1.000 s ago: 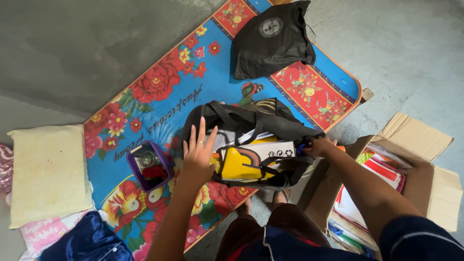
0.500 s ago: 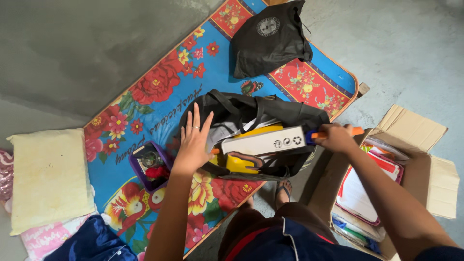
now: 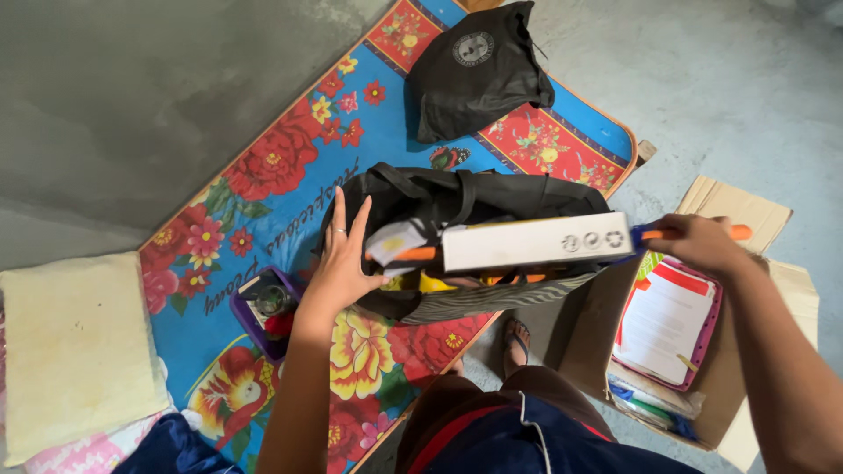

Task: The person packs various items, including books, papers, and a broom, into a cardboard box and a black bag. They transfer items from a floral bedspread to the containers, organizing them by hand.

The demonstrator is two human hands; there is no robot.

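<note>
**Pulling a long white box across an open black bag**

Gripping the orange and blue end of a long item, the right hand (image 3: 698, 241) is clenched around it at the right side of the view, above the cardboard box (image 3: 746, 351). A long white box (image 3: 536, 243) lies level across the mouth of the black bag (image 3: 474, 197), in line with that orange handle (image 3: 738, 232); an orange tip shows at its left end, beside a folded white paper. Whether the white box and the orange piece are one item I cannot tell.

The left hand (image 3: 341, 263) is open, fingers spread, with a ring on one finger. Its palm presses flat against the left side of the black bag, holding nothing. Yellow things show inside the bag under the white box, and the bag's near side is striped grey.

The bag sits on a blue mat (image 3: 290, 189) printed with red flowers, laid on a grey concrete floor. Just left of the left wrist stands a small purple tub (image 3: 250, 312) with a glass jar and something red in it. A second black bag (image 3: 474, 70) lies at the far end of the mat, well apart. A pale yellow pillow (image 3: 75, 347) lies off the mat's left edge. The cardboard box holds papers and a pink-edged folder (image 3: 672, 329).
</note>
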